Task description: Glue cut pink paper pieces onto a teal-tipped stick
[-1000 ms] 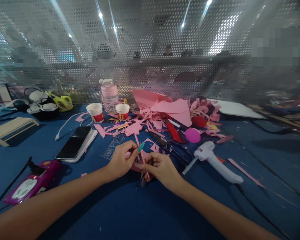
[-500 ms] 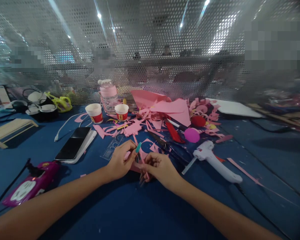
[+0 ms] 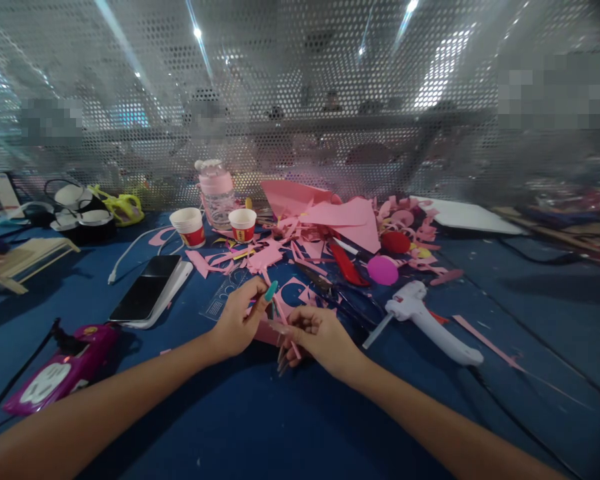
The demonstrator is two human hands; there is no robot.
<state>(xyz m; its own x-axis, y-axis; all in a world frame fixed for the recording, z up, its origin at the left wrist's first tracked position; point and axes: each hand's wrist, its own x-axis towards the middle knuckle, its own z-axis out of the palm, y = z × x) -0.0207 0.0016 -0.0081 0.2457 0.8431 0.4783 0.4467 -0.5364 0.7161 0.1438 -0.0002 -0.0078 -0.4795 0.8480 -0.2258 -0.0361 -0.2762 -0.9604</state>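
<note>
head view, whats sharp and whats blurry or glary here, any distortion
Head view: the left hand, right hand and white glue gun are fairly sharp; the perforated screen carries streaky glare from ceiling lights; beyond it all is soft, with pixelated patches; wide-angle distortion bends the blue table edges.

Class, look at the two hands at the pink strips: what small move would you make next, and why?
Probably bring the left hand, which pinches a teal-tipped tool, a little closer to the pink strip that the right hand holds. The tip sits just above the strip and both hands are closed on their things, so only a small closing move seems needed.
</note>
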